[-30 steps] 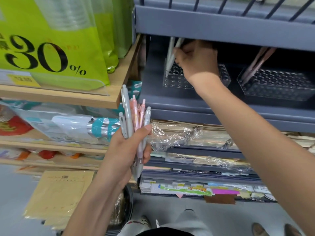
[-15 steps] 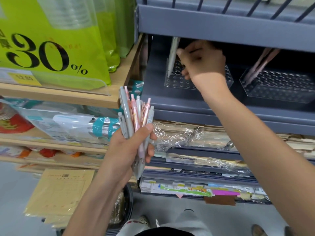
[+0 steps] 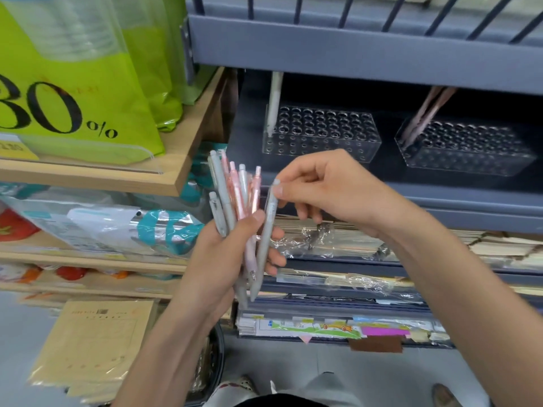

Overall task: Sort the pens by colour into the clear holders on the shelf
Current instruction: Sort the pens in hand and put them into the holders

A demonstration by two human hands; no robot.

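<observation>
Fanning upward, roughly 8 slim pens show pale grey or pink.

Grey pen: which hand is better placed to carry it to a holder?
Probably the right hand: its fingers pinch the top of the grey pen, and the left holder stands just above. The left hand grips the bundle.

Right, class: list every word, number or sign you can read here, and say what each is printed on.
"30%": large black print on the green bag, the 3 cut by the picture's edge.
Small line above it: too faint to read.
Yellow price tag below the bag: blurred.
Tan paper sheets, lower left: print too small.
Grey pen in the right hand: any marking too small.
</observation>
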